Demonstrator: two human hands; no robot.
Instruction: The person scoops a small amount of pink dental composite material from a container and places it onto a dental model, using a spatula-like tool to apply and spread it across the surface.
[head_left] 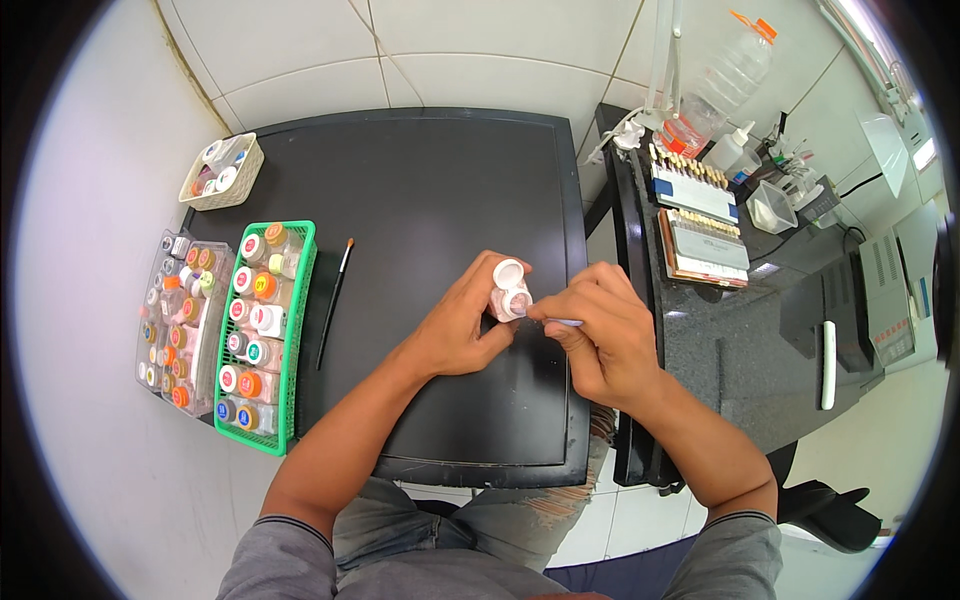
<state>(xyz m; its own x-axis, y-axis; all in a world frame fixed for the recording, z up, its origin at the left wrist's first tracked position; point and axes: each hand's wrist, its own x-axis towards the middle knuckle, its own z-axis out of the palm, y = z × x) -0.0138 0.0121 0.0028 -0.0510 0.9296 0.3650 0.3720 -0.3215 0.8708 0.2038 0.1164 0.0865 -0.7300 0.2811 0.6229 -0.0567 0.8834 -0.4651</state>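
Small round plastic jar point(511, 298), white flip lid, left hand point(462, 325)

Grey short sleeves w/ dark ribbed cuffs on both arms; faded blue-grey jeans, ripped at right knee. Forearms, hands bare, no rings.

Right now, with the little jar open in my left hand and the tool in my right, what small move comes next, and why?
Probably dip the tool's tip a little further into the jar. The left hand holds the jar with its white flip lid open, and the right hand has the tip right at the mouth. Whether the tip has reached the contents can't be seen.
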